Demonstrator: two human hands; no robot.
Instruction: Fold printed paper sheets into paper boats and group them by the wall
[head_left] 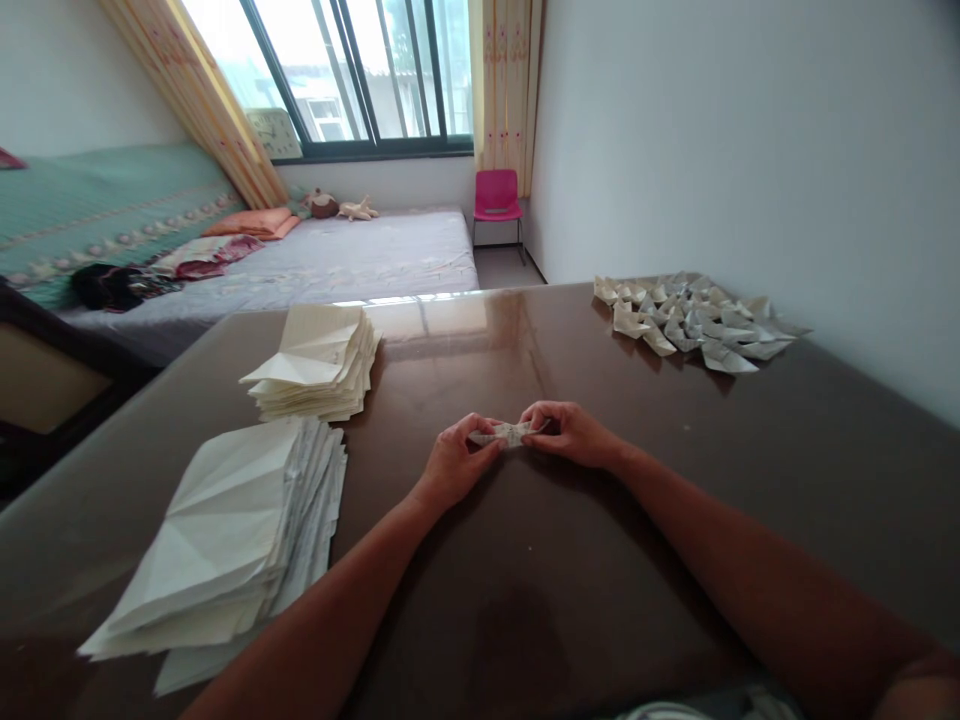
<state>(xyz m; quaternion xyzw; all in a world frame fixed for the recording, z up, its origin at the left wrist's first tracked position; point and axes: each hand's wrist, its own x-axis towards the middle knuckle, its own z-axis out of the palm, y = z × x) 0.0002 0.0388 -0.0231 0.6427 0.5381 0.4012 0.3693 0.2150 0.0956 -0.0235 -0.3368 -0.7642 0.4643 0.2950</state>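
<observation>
Between my two hands is a small folded paper [513,434] with print on it, just above the middle of the brown table [465,560]. My left hand [459,458] pinches its left end between thumb and fingers. At the other end, my right hand [568,434] grips the paper the same way. Parts of both ends are hidden behind my fingers. To the left lie a near stack of creased paper sheets [225,520] and a farther stack of cream sheets [315,350]. Several folded paper boats [690,315] sit in a cluster at the table's far right.
A white wall [735,150] runs along the right side of the table. Beyond the far edge are a bed [390,250] with a light sheet and a pink chair [496,195] below the window. A dark chair back [60,370] stands at the left.
</observation>
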